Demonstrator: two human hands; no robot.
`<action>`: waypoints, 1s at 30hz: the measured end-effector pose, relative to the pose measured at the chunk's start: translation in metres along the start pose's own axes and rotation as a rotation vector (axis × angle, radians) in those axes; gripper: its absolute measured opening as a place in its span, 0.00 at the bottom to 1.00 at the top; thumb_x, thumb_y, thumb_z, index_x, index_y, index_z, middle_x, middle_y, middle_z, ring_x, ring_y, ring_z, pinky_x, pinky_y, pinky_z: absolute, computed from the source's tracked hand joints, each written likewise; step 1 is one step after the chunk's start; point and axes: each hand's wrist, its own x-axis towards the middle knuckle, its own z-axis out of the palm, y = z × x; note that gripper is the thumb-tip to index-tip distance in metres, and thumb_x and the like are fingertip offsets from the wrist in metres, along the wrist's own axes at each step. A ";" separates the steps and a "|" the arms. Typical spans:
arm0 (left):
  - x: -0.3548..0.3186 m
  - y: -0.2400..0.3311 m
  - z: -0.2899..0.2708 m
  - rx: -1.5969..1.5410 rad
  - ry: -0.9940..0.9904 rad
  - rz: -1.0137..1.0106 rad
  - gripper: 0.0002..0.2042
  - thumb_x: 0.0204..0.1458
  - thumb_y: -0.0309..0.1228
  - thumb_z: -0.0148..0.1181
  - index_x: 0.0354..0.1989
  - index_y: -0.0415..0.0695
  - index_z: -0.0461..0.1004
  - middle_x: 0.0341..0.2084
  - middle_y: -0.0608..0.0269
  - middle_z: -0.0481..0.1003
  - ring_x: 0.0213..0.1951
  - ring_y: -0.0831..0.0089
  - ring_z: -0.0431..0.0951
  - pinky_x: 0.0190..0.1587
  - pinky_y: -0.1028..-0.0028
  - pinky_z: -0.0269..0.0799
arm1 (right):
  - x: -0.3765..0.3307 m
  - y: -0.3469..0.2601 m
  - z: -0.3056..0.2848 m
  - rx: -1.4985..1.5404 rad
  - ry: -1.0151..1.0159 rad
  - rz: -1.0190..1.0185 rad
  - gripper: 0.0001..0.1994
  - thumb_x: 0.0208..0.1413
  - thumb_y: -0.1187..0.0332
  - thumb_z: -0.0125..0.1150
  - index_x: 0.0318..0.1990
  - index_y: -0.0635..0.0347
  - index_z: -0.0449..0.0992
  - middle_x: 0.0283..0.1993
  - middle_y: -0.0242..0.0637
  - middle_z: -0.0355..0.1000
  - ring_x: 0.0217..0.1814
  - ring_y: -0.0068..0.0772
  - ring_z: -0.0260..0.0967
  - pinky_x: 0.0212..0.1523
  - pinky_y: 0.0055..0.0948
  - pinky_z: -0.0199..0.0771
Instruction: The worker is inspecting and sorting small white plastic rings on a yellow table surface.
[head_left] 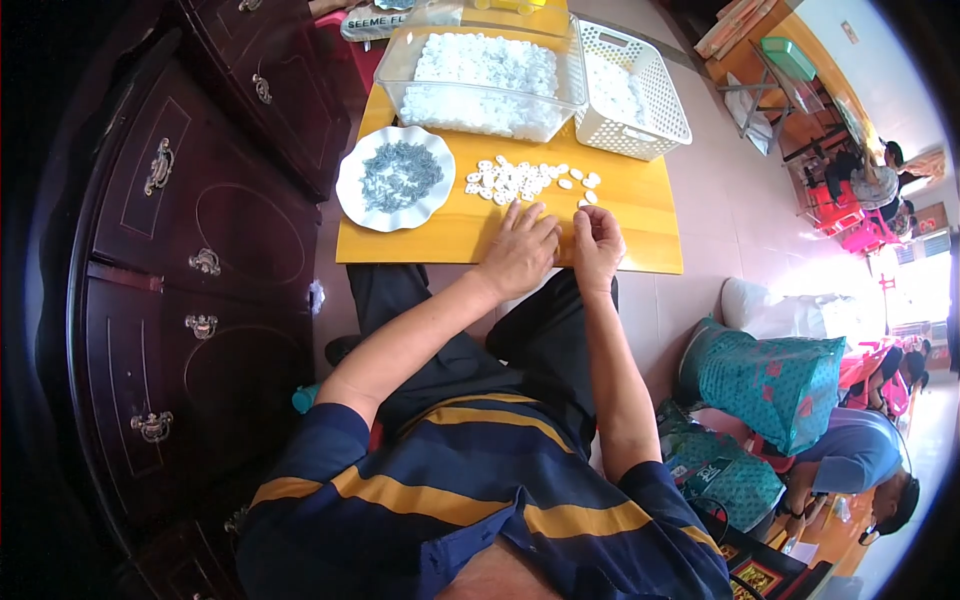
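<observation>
A loose pile of small white oval plastic pieces [510, 181] lies on the yellow wooden table. My left hand [522, 250] rests on the tabletop at the pile's near edge, its fingers spread and bent slightly forward. Beside it, my right hand [599, 248] is closed in a pinch near the table's front edge. Something white shows by its fingertips, but I cannot tell whether it is held. A few white pieces lie apart, just beyond the right hand. To the left stands a white scalloped dish [350, 190] with many small grey-blue parts [402, 175].
At the table's back is a transparent tub [400, 72] full of white pieces, with a white perforated basket [655, 135] to its right. Dark wooden cabinets [200, 270] line the left. Teal bags [765, 385] stand on the floor at right, near a person in blue [860, 450].
</observation>
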 end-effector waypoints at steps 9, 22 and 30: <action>-0.013 0.011 -0.010 -0.146 0.098 0.115 0.07 0.57 0.33 0.60 0.38 0.44 0.81 0.40 0.61 0.75 0.56 0.61 0.73 0.71 0.50 0.57 | 0.011 -0.013 0.002 -0.174 -0.102 -0.061 0.06 0.59 0.71 0.68 0.41 0.62 0.82 0.33 0.33 0.80 0.30 0.21 0.74 0.36 0.24 0.76; -0.033 0.017 -0.057 -0.346 0.305 0.145 0.05 0.45 0.24 0.67 0.27 0.45 0.75 0.26 0.64 0.73 0.36 0.63 0.75 0.49 0.64 0.74 | 0.030 -0.028 0.042 -0.614 -0.410 -0.344 0.10 0.53 0.62 0.72 0.35 0.58 0.83 0.33 0.39 0.79 0.31 0.41 0.78 0.35 0.37 0.78; -0.066 0.016 -0.079 -0.487 0.326 -0.136 0.08 0.45 0.17 0.67 0.31 0.43 0.77 0.27 0.60 0.75 0.35 0.60 0.78 0.41 0.66 0.74 | 0.030 -0.019 0.052 -0.645 -0.392 -0.404 0.08 0.54 0.62 0.71 0.34 0.57 0.82 0.31 0.38 0.78 0.32 0.40 0.77 0.35 0.38 0.76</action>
